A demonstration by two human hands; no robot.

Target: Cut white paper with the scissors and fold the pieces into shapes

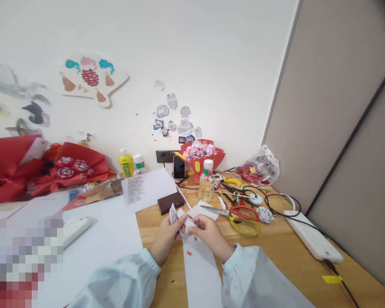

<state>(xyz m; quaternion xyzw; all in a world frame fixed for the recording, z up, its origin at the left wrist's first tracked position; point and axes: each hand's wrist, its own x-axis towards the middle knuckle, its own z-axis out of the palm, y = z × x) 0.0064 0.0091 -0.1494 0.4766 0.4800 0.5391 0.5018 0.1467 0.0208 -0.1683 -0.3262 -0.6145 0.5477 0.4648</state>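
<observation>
Between my two hands is a small folded piece of white paper [186, 221], held above a white paper strip [200, 269] on the wooden table. My left hand [167, 234] pinches its left side, where a pointed fold sticks up. On the right side, my right hand [210, 234] grips the paper with thumb and fingers. A dark brown block [170, 202] lies just beyond my hands. Close to my right hand are scissors [237, 214] with red and yellow handles, their blades pointing left over another white sheet [203, 209]. Small orange-brown bits lie near the strip.
Behind stand a bottle of pale yellow liquid [207, 184], a phone [179, 167] and a red bouquet [200, 154]. Tools and black cables [272, 196] crowd the right, beside a white power strip [314, 237]. Large white sheets [105, 239] and red bouquets [73, 167] cover the left.
</observation>
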